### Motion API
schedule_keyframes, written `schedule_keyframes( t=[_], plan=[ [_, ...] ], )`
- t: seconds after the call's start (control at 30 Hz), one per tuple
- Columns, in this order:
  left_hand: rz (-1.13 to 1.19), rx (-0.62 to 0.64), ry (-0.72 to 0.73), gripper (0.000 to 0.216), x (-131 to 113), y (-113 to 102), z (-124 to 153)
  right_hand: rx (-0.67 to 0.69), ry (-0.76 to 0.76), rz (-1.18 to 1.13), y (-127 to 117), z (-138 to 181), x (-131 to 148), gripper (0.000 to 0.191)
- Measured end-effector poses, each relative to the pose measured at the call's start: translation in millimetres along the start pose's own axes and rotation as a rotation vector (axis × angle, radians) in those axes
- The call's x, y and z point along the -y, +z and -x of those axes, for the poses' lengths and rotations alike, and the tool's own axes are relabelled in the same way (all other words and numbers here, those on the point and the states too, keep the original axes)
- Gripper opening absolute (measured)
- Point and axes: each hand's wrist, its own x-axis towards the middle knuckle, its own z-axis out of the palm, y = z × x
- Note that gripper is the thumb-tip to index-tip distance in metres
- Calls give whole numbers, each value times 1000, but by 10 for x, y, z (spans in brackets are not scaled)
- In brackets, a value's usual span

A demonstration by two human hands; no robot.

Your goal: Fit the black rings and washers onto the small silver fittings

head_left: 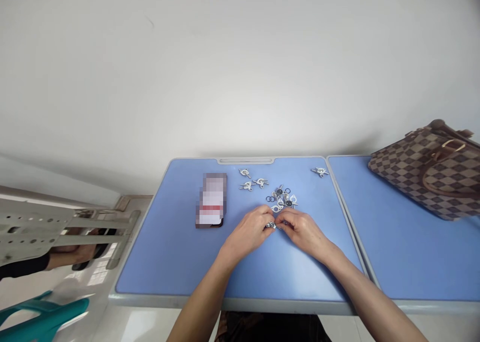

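Along the far left, a grey perforated metal frame (pixel 33 227) stands over a pale tiled floor, with a teal plastic chair (pixel 45 314) low in the corner and another person's forearm (pixel 71 254), partly in a black sleeve (pixel 22 265), behind the frame. On the blue table (pixel 157 262), a phone (pixel 211 200) with a blurred back lies flat, just beyond and left of the person's left hand (pixel 249 229). That hand's fingers (pixel 262 214) curl narrowly inward and, with the right hand (pixel 302 232), pinch a small metal fitting (pixel 270 225) at the middle of the table. Just beyond the hands sits a tangled pile of metal fittings (pixel 282 198) with black rubber rings (pixel 270 199) beside it. Three loose fittings (pixel 247 185) lie farther up, and a single fitting (pixel 319 171) rests near the far edge. Across the seam, a second blue table (pixel 405 262) carries a brown checked handbag (pixel 427 174)
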Motion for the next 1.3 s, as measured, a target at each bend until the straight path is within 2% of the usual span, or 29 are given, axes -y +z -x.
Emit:
schedule_keyframes(
  t=[0.43,0.7,1.03,1.3],
  plan=[
    [1,-10,14,18,24,12,0,19,75,-72,-59,-43,66,18],
    [8,2,17,18,0,-5,-9,9,87,-45,-43,-43,59,16],
    [13,-1,20,18,8,2,-12,2,90,-117,-83,-42,8,17],
    [6,1,22,17,-12,-16,-8,22,63,-6,-105,-12,66,13]
  ],
)
